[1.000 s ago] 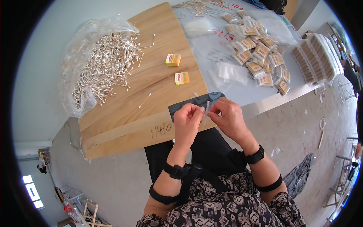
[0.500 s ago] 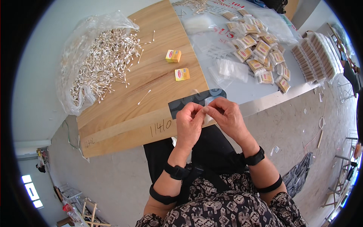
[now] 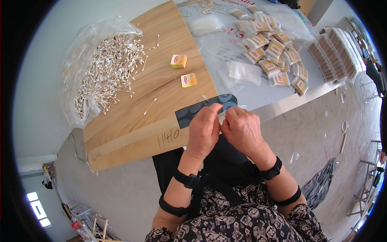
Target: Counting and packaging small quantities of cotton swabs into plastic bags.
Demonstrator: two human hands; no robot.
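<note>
Close together over the table's front edge, my left hand (image 3: 204,130) and my right hand (image 3: 243,130) are both closed, knuckles up. Between them they pinch a small clear plastic bag (image 3: 222,116), mostly covered by the fingers. The left thumb and forefinger point up and right; the right fingers are curled into a fist. Beneath the hands lies a dark grey patterned strip (image 3: 189,114). Beyond it are a yellow-and-white card (image 3: 188,80) and a small stack of such cards (image 3: 178,61). A single cotton swab (image 3: 150,106) rests left of the hands.
A large open plastic bag (image 3: 72,94) spills loose cotton swabs (image 3: 111,72) at the left. Flat clear bags (image 3: 244,72) lie beyond my right hand. Filled swab packets (image 3: 275,50) are heaped at the back right, beside stacked packs (image 3: 331,54).
My hands have turned knuckles up, and the right fingers have curled in. The clear bag between them shows less than before. The view has shifted slightly.
</note>
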